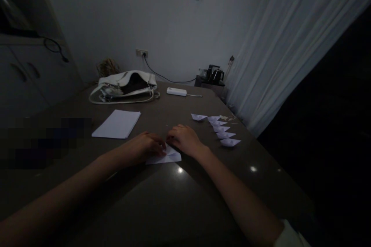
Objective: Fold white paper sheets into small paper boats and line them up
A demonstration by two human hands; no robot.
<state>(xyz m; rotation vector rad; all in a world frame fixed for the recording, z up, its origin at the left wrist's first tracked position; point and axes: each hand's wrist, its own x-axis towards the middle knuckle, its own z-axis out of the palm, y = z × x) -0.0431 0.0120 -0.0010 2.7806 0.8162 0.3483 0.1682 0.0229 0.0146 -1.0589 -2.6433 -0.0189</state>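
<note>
A white sheet of paper, folded into a flat shape with a wide lower edge (pixel 173 157), lies on the table in front of me. My left hand (pixel 147 146) is over its left side, with thumb and bent fingers pressed on the paper. At the upper right of the fold, my right hand (pixel 185 139) has its fingers curled in and the fingertips at the paper's top. The hands nearly meet there and cover part of the folds. To the right stand several folded paper boats (pixel 230 142), most in a row, with one boat (pixel 199 117) set off to the left.
A stack of white paper (pixel 118 124) lies at the left. Farther back are a white handbag (pixel 127 81) and a white power bank (pixel 176 92) with a short cable. Small scraps (pixel 227 118) lie beside the boats. Black kettles (pixel 216 74) stand beyond the table's far right corner.
</note>
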